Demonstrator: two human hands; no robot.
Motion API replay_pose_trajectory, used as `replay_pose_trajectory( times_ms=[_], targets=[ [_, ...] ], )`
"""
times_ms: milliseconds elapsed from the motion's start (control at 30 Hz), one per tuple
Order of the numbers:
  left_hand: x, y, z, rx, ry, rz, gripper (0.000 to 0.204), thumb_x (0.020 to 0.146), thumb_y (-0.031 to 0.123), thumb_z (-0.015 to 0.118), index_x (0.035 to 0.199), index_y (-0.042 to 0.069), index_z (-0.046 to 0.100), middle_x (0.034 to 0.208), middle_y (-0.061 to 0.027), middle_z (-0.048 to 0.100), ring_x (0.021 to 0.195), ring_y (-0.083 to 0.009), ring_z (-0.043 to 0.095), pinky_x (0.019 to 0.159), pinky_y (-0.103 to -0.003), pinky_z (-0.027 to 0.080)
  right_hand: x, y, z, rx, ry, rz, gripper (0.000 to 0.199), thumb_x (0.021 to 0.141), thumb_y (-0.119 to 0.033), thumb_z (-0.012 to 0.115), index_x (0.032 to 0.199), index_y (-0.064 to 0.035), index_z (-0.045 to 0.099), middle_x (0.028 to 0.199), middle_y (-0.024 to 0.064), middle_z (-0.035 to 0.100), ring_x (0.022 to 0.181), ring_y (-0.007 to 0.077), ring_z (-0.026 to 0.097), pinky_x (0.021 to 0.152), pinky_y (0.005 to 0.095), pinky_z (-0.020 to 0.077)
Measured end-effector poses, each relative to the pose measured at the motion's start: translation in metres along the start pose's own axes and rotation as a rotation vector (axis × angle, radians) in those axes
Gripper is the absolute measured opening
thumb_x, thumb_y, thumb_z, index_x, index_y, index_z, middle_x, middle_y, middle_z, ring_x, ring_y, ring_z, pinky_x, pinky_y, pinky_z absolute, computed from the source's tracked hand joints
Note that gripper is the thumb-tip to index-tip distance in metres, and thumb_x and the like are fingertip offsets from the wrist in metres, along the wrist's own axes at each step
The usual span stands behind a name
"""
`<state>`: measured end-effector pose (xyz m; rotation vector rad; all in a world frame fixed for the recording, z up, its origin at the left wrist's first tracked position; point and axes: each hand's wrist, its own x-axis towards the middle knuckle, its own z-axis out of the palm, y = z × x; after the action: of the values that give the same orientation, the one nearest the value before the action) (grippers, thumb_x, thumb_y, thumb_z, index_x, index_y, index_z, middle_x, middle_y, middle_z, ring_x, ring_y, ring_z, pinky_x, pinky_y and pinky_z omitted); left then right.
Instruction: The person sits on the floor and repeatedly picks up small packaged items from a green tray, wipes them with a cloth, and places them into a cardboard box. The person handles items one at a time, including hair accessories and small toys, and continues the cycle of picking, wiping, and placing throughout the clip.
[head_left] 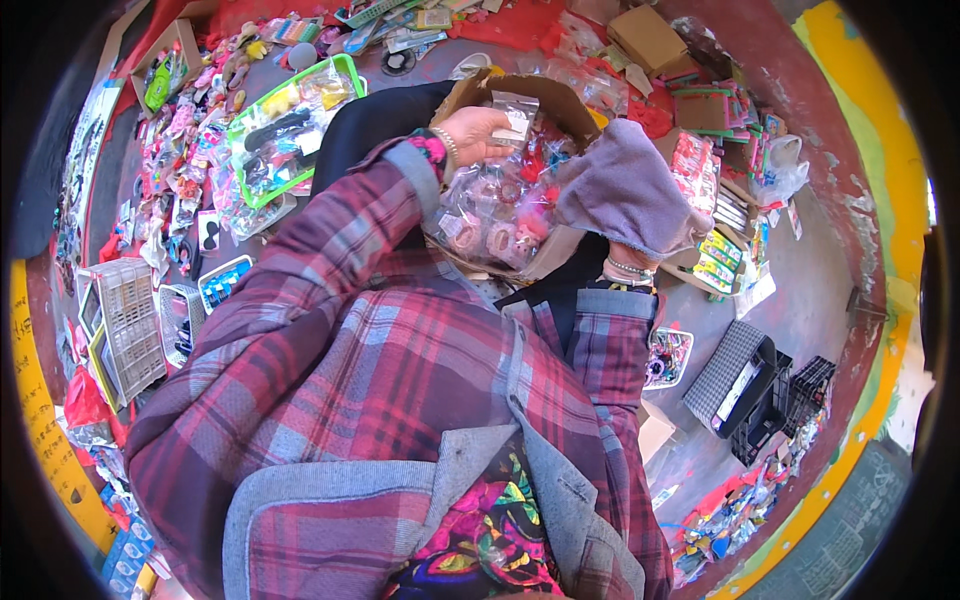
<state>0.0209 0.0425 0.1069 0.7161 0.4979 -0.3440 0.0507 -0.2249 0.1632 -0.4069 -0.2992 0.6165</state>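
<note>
The plaid shirt (400,350) is dark red with grey and blue checks, and its cuff shows a floral pink lining. Below it, a grey jacket (480,470) opens on a cloth of bright pink, green and yellow flowers over black. Above the shirt, the cardboard box (540,95) is brown, holding clear packets (490,215) of pink and red pieces. Right of the box, a cloth (630,185) is pale mauve. Left of the box, a tray (290,125) has a green rim. The floor (810,300) is reddish-brown with a yellow border.

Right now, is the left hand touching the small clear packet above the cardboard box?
Touching. The head view shows the left hand with its fingers closed on the small clear packet, no gap, above the cardboard box.
</note>
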Motion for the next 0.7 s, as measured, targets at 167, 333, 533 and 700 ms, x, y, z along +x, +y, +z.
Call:
replay_pose_trajectory(
  times_ms=[167, 333, 533, 700],
  targets=[
    [-0.083, 0.006, 0.017, -0.035, -0.206, 0.149, 0.033, 0.086, 0.008, 0.042, 0.118, -0.001, 0.043, 0.114, -0.0128, 0.054, 0.103, -0.0253, 0.054, 0.085, -0.035, 0.046, 0.005, 0.014, 0.042, -0.215, 0.009, 0.062, 0.064, 0.084, -0.052, 0.044, 0.126, -0.0032, 0.041, 0.119, 0.0125, 0.047, 0.108, 0.0228, 0.044, 0.091, 0.0337, 0.0358],
    [-0.133, -0.013, 0.05, -0.202, -0.274, 0.129, 0.034, 0.089, 0.019, 0.047, 0.121, 0.008, 0.044, 0.112, -0.0043, 0.056, 0.101, -0.0179, 0.055, 0.086, -0.034, 0.046, 0.014, 0.058, 0.106, -1.424, 0.095, -0.16, 0.048, 0.079, -0.016, 0.049, 0.12, 0.0077, 0.041, 0.124, 0.0216, 0.045, 0.111, 0.0264, 0.049, 0.092, 0.0295, 0.0409],
    [-0.171, -0.037, 0.095, -0.184, -0.187, 0.202, 0.047, 0.089, 0.044, 0.041, 0.122, 0.011, 0.045, 0.116, -0.0024, 0.054, 0.102, -0.0144, 0.051, 0.092, -0.029, 0.037, -0.02, 0.116, 0.071, -1.858, -0.109, -0.222, 0.049, 0.085, -0.02, 0.05, 0.128, -0.0027, 0.034, 0.126, 0.0138, 0.041, 0.116, 0.0256, 0.041, 0.099, 0.0337, 0.0319],
    [-0.172, -0.05, 0.081, 0.383, -0.325, 0.829, 0.047, 0.09, 0.045, 0.04, 0.121, 0.01, 0.045, 0.116, -0.0024, 0.053, 0.104, -0.0139, 0.05, 0.091, -0.029, 0.037, -0.027, 0.117, 0.048, -1.61, 0.017, -0.282, 0.043, 0.089, -0.02, 0.047, 0.126, -0.0019, 0.036, 0.121, 0.0117, 0.045, 0.11, 0.0218, 0.045, 0.094, 0.0317, 0.0371]
  ],
)
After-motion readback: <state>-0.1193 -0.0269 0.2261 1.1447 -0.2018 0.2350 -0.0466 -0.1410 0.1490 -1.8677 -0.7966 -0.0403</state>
